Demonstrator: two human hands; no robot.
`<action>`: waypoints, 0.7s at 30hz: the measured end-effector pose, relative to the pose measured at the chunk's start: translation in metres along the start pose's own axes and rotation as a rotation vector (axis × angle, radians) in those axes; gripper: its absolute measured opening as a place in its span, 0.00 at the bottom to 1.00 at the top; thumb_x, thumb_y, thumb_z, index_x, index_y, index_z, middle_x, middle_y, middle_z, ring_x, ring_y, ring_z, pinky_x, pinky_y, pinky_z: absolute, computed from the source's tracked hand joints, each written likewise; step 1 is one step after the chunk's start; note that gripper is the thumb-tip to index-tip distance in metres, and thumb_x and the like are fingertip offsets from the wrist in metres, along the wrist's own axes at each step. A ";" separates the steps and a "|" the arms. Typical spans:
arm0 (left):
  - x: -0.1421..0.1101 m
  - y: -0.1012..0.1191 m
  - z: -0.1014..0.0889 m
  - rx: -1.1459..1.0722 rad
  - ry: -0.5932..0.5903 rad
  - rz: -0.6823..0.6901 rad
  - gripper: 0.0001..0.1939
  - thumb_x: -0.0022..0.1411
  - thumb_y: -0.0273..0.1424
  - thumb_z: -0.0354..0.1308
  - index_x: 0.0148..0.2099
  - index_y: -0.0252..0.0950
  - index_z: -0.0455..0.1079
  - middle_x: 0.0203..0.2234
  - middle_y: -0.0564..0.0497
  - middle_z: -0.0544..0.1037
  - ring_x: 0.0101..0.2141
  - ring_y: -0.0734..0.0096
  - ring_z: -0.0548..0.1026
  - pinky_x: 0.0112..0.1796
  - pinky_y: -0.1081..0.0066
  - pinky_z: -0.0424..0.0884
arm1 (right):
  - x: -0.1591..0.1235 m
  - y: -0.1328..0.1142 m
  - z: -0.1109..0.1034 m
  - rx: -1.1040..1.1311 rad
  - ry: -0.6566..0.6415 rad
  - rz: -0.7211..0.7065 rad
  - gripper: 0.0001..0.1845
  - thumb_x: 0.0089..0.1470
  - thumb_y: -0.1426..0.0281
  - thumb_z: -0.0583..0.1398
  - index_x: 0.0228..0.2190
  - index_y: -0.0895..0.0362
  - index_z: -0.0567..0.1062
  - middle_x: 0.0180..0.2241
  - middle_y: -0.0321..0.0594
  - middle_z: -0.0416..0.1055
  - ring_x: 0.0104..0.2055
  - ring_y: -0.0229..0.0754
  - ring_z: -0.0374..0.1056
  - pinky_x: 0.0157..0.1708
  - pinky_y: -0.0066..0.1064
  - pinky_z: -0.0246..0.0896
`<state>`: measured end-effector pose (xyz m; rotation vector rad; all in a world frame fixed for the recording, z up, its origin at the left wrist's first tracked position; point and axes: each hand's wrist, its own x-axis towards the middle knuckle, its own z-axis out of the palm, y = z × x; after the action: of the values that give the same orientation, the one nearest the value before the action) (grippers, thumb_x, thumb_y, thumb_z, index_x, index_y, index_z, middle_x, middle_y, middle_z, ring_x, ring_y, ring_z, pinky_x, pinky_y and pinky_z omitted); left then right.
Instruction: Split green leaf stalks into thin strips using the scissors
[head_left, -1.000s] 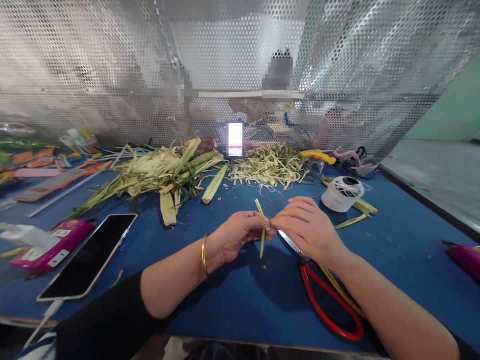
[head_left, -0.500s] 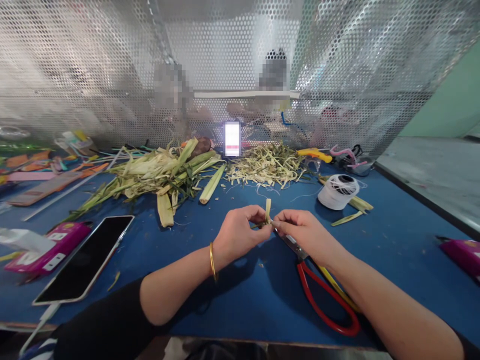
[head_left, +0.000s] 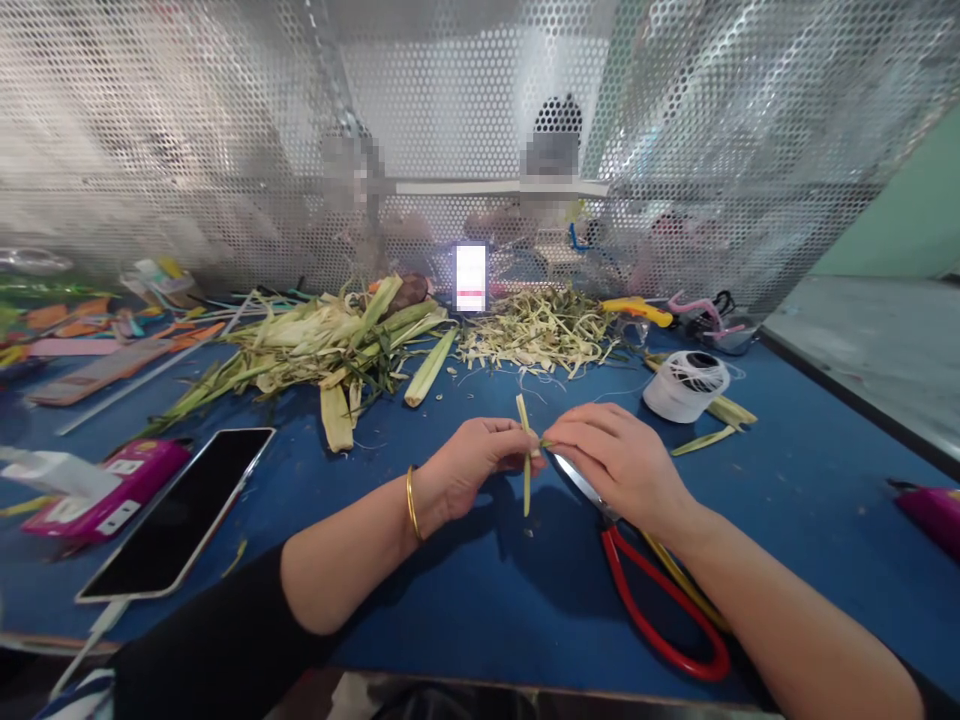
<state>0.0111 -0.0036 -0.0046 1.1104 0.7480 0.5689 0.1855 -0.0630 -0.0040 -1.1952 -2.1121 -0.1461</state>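
Observation:
Between thumb and fingers, my left hand (head_left: pixel 480 455) pinches a narrow pale green leaf strip (head_left: pixel 526 487), which stands nearly upright and sticks out above and below the fingertips. My right hand (head_left: pixel 619 455) meets it at the fingertips, pinching a thin greenish end that seems to belong to the same strip or one crossing it. Under my right hand lie scissors (head_left: pixel 622 590) with red and yellow handles, their blades partly covered by the hand. A roll of white thread (head_left: pixel 682 388) stands beyond my right hand.
A heap of long leaves (head_left: pixel 322 340) lies at the back left, beside a pile of shredded bits (head_left: pixel 540 330). A phone (head_left: pixel 180 515) and a magenta power strip (head_left: pixel 112 490) lie at left. A perforated metal screen (head_left: pixel 450 90) bounds the back.
The strip has turned so a long end now hangs below my left fingers. My right hand has rolled over, its back now facing up more, with fingers stretched toward my left.

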 end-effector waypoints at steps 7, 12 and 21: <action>-0.001 0.002 0.000 0.081 -0.049 0.073 0.06 0.46 0.31 0.64 0.27 0.33 0.72 0.21 0.51 0.75 0.27 0.73 0.73 0.36 0.71 0.67 | 0.003 -0.006 0.002 0.136 -0.077 0.202 0.11 0.60 0.69 0.52 0.27 0.54 0.69 0.28 0.39 0.70 0.30 0.40 0.64 0.31 0.32 0.57; -0.002 0.003 0.001 0.473 0.025 0.311 0.04 0.49 0.30 0.62 0.28 0.34 0.73 0.24 0.52 0.76 0.29 0.73 0.72 0.34 0.73 0.65 | 0.003 -0.010 0.005 0.550 -0.191 0.703 0.12 0.51 0.63 0.56 0.21 0.54 0.66 0.17 0.30 0.60 0.20 0.36 0.55 0.21 0.28 0.50; -0.003 -0.003 0.006 0.416 0.114 0.262 0.03 0.47 0.28 0.59 0.24 0.34 0.71 0.20 0.55 0.73 0.24 0.76 0.67 0.28 0.74 0.61 | 0.005 -0.014 0.008 0.738 -0.122 0.843 0.13 0.48 0.60 0.60 0.20 0.56 0.71 0.14 0.30 0.62 0.18 0.34 0.59 0.20 0.27 0.55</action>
<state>0.0141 -0.0107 -0.0052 1.5867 0.8487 0.7209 0.1692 -0.0640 -0.0036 -1.4883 -1.3573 1.0052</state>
